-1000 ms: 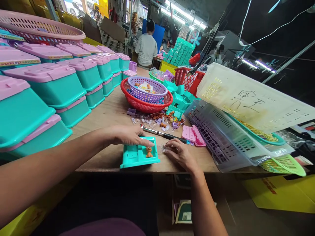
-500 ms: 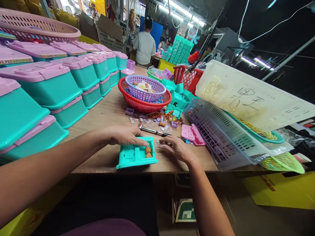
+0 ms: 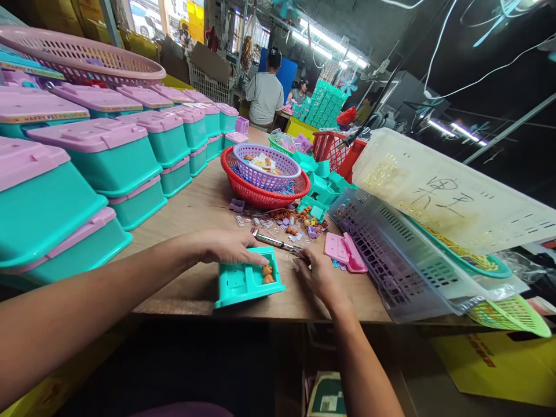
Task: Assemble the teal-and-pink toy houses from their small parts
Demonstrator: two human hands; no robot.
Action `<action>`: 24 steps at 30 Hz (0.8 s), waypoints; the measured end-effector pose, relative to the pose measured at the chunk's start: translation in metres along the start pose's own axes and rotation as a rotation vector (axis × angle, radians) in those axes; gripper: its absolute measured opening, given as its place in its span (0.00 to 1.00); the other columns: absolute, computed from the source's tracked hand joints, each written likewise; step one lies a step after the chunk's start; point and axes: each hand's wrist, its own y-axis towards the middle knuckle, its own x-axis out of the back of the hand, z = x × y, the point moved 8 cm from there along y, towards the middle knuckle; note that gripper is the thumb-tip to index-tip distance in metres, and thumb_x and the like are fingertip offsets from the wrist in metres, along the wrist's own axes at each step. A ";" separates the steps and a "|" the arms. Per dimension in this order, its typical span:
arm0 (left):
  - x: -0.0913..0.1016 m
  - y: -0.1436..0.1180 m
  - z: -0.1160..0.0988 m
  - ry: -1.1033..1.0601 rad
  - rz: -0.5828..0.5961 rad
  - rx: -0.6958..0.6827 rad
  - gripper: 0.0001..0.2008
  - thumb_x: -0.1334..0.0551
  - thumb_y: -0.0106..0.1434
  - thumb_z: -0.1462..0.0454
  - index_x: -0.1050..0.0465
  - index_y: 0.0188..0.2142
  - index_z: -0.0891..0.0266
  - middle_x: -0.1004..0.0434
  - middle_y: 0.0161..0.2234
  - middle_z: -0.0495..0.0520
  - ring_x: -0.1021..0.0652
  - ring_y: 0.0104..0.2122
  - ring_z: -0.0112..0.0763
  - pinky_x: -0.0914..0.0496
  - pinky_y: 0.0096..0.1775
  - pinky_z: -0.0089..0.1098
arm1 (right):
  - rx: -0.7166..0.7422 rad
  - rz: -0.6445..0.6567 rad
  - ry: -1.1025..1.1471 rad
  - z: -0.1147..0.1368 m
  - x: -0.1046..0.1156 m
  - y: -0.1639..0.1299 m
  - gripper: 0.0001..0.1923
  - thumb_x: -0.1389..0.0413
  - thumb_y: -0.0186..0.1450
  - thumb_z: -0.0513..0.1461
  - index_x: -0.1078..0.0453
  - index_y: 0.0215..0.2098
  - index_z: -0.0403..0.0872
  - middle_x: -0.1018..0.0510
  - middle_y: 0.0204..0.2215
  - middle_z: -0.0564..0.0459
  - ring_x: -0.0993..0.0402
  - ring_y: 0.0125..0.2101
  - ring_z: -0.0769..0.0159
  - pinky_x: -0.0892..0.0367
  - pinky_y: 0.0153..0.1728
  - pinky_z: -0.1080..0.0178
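My left hand [image 3: 237, 248] grips the far side of a teal plastic box [image 3: 247, 292], its thumb reaching over the rim. Inside, at the right end, sits a small brown dog figurine [image 3: 268, 274] beside that thumb. The box lies tilted near the table's front edge. My right hand [image 3: 316, 269] is closed around the dark handle end of what looks like a small hammer [image 3: 273, 239]. The tool's shiny shaft points left, behind the box. Parts of the right fingers and the handle are hidden.
Stacked teal boxes with pink lids [image 3: 130, 153] line the left. Ahead stand a purple basket [image 3: 269, 176] in a red basket [image 3: 243, 194], with loose small parts around. A pink case [image 3: 347, 249] and a grey crate [image 3: 391, 260] are rightward. A person [image 3: 264, 95] stands behind.
My right hand has moved slightly right and its fingers have curled in at the hammer's handle. The left hand keeps its hold on the box. The camera view has shifted a little.
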 end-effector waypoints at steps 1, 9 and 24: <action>0.003 -0.001 -0.001 0.031 -0.026 0.002 0.26 0.35 0.52 0.44 0.24 0.40 0.61 0.22 0.35 0.52 0.27 0.29 0.29 0.35 0.27 0.26 | -0.014 -0.041 0.045 0.000 0.004 -0.001 0.04 0.48 0.67 0.39 0.32 0.35 0.48 0.23 0.29 0.51 0.28 0.29 0.64 0.37 0.31 0.64; 0.002 -0.008 -0.012 0.039 -0.020 -0.015 0.29 0.34 0.50 0.44 0.25 0.42 0.63 0.22 0.37 0.53 0.26 0.33 0.32 0.33 0.30 0.26 | -0.183 -0.108 0.684 0.029 0.014 -0.013 0.14 0.47 0.67 0.50 0.39 0.34 0.50 0.33 0.24 0.60 0.32 0.21 0.71 0.35 0.20 0.68; -0.007 -0.013 -0.033 0.285 -0.082 -0.045 0.20 0.35 0.53 0.50 0.22 0.36 0.64 0.20 0.31 0.55 0.26 0.27 0.33 0.34 0.29 0.29 | -0.133 -0.379 0.312 0.071 0.013 -0.043 0.14 0.56 0.71 0.41 0.42 0.54 0.49 0.26 0.36 0.48 0.26 0.33 0.62 0.31 0.34 0.60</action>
